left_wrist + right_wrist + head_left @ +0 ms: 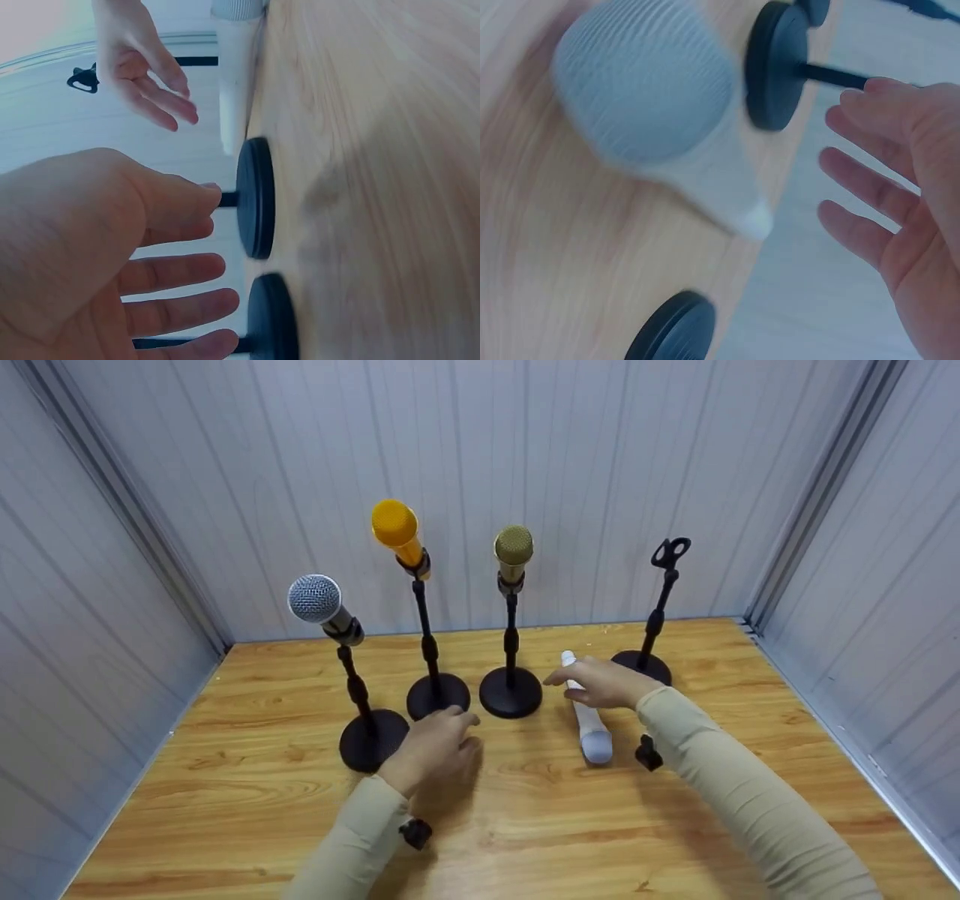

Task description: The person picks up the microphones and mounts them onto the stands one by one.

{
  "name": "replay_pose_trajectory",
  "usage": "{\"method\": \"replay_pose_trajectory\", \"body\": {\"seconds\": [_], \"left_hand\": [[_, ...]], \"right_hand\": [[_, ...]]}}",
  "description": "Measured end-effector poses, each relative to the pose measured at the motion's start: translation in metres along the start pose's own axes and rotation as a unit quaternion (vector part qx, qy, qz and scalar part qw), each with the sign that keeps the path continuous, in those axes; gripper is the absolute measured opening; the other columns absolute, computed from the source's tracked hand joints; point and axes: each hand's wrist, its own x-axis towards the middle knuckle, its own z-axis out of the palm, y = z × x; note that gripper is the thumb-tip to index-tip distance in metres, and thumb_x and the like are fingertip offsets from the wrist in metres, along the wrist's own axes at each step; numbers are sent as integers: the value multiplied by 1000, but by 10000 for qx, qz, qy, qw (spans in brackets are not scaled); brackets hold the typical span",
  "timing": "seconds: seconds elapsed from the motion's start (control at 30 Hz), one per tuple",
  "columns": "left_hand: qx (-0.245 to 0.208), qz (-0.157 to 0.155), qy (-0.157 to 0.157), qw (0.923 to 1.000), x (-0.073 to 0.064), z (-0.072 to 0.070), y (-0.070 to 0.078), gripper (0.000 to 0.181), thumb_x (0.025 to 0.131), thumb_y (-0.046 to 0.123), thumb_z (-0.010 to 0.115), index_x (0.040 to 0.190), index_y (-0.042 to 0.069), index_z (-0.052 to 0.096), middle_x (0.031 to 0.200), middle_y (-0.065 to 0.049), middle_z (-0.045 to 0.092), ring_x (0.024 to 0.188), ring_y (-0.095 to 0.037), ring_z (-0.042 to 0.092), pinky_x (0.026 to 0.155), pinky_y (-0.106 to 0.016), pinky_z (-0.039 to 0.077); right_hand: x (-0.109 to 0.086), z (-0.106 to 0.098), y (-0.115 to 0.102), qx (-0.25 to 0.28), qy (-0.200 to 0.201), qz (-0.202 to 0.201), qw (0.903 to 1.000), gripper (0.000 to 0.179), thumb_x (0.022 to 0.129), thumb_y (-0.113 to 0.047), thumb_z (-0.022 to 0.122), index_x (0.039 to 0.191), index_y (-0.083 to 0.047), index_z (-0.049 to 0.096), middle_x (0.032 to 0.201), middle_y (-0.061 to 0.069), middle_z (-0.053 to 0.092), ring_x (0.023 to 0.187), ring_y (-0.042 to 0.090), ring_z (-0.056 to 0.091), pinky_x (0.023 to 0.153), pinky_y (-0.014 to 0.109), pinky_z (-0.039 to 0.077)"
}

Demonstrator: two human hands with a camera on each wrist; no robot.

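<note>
A white microphone [587, 720] lies on the wooden table, its mesh head toward the front. Over its middle hovers my right hand [607, 682], fingers loosely spread and holding nothing; the right wrist view shows space between that hand [900, 172] and the white microphone [705, 150]. My left hand [435, 742] is over the table in front of the round stand bases, its fingers relaxed and bare of any object. In the left wrist view the left hand's fingers [180, 311] are extended. Behind my right hand rises a black stand [655, 622] with a vacant clip [670, 553].
Three black stands hold microphones: a silver-headed one [315, 598] at left, a yellow one [395, 525] behind it, and a gold one [514, 547] in the centre. Pale panel walls [480, 457] enclose the table [262, 810] at the back and sides.
</note>
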Motion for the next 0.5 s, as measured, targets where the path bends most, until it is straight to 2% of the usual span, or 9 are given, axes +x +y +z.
{"method": "replay_pose_trajectory", "body": {"seconds": [0.13, 0.27, 0.4, 0.5], "left_hand": [[-114, 43, 94, 9999, 14, 13, 5, 30, 102, 19, 63, 125, 2, 68, 118, -14, 66, 104, -31, 65, 89, -43, 55], [-20, 66, 168, 9998, 26, 26, 10, 28, 100, 19, 65, 123, 4, 69, 120, -13, 66, 105, -30, 64, 90, -43, 54], [110, 199, 175, 9996, 37, 37, 15, 27, 99, 19, 66, 123, 5, 70, 118, -12, 66, 102, -29, 65, 86, -42, 55], [240, 263, 206, 9992, 45, 43, 19, 27, 99, 20, 67, 122, 7, 71, 118, -11, 66, 102, -30, 64, 89, -43, 54]], "right_hand": [[-6, 4, 12, -420, -33, 152, 9990, 40, 95, 6, 65, 134, -4, 65, 132, 15, 64, 121, 35, 61, 99, 50, 51], [-11, 9, 19, -690, -45, 129, 9975, 48, 87, 15, 69, 131, -4, 66, 130, 15, 64, 121, 36, 60, 99, 50, 50], [-16, 16, 22, -914, -24, 51, 9958, 50, 84, 16, 71, 129, -4, 68, 132, 17, 63, 122, 37, 59, 99, 50, 50], [-18, 21, 23, -1173, -35, 17, 9931, 51, 82, 14, 73, 128, -7, 70, 135, 17, 61, 124, 37, 57, 100, 49, 49]]}}
